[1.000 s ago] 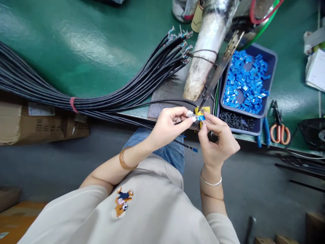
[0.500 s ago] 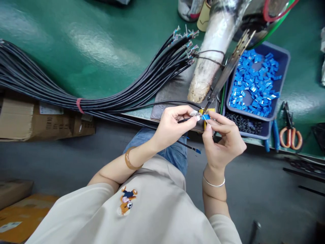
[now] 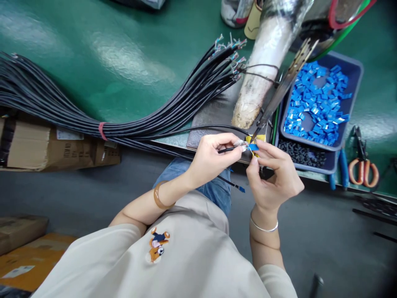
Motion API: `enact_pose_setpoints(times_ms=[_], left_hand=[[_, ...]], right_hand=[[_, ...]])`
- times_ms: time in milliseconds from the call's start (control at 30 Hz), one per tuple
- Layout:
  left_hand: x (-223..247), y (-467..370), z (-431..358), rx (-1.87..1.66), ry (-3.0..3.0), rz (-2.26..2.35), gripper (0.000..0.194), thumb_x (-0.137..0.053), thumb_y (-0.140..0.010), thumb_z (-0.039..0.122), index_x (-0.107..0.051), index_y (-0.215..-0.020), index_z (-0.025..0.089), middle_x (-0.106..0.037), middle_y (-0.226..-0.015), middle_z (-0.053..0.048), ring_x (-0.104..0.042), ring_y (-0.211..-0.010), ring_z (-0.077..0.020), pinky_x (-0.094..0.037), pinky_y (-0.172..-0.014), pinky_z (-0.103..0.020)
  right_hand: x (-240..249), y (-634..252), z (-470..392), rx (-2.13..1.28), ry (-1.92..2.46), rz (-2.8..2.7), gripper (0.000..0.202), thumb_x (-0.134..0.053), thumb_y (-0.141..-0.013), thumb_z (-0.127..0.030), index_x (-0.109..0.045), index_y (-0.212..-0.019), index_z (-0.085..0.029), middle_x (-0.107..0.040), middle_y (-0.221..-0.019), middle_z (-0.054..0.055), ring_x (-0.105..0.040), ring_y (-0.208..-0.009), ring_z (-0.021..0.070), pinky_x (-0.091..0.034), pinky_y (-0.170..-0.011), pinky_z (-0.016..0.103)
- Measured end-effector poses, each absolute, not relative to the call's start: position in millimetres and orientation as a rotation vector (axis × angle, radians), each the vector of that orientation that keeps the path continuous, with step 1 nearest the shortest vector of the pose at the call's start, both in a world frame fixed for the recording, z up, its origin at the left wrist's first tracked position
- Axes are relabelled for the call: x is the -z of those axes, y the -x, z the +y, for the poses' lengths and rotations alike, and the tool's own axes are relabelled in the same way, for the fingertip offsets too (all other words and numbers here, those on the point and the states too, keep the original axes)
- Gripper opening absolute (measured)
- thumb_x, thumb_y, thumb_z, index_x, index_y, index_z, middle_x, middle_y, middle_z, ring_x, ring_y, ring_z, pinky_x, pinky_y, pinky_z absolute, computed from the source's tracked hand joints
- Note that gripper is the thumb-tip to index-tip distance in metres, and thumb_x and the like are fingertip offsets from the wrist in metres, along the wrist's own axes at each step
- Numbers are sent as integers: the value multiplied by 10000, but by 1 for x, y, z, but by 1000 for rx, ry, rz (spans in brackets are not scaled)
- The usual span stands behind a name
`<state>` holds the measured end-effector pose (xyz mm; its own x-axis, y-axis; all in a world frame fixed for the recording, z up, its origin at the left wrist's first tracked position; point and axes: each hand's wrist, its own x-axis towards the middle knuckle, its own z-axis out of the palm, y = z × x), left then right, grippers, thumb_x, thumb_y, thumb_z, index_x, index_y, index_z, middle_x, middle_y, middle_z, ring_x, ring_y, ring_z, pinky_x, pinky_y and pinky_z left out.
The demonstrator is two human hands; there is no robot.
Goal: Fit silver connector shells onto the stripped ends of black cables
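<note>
Starting left: one thick cable bundle (image 3: 133, 131) on the table (image 3: 77, 87), well left of the blue connector (image 3: 253, 147), cinched by one red band (image 3: 102, 131), presumably to keep all those cables, too many to count, together. Now the left hand (image 3: 208, 159), just left of the connector, fingers pinching one black cable (image 3: 227, 150) near its end, seemingly to steady it. One blue-tipped cable end (image 3: 241, 189) hangs below the connector. And the connector itself: between the two hands, near the tip of one soldering iron (image 3: 281, 96) slanting above it, probably mounted to leave both hands free. The right hand (image 3: 276, 171), just right of it, has fingers curled against it — gripping it or the thin strand there, I can't tell. Right of the connector, two trays (image 3: 355, 91), blue pieces (image 3: 302, 87) and black pieces (image 3: 300, 154) beyond counting; farther right, one orange-handled cutter (image 3: 362, 159).
</note>
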<state>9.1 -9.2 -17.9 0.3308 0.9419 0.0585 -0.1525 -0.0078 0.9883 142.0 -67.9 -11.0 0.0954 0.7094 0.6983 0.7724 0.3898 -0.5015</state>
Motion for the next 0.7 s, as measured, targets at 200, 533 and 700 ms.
enact_pose_setpoints(times_ms=[200,533,700], left_hand=[[14,-6,-10,-972,-1243,818,69,-627,-784,173,-624,-743,117,-542,-669,9,-482,-612,-55,-412,-576,-168],[12,5,-16,-763,-1228,774,95,-623,-763,190,-566,-725,125,-494,-640,25,-423,-553,-41,-352,-520,-168],[13,5,-18,-825,-1284,736,75,-620,-777,178,-577,-756,121,-535,-679,14,-480,-603,-52,-425,-590,-170]], right_hand=[[13,-141,-70,79,1362,-1582,205,-682,-739,-39,-621,-868,-185,-734,-1071,46,-734,-896,179,-636,-771,299],[-6,-138,-84,-62,1580,-1234,87,-652,-846,-186,-684,-926,-199,-687,-712,-27,-615,-518,69,-405,-436,190],[-6,-136,-85,-249,1698,-1435,157,-683,-831,-229,-725,-981,-245,-575,-606,-66,-447,-460,26,-313,-445,203]])
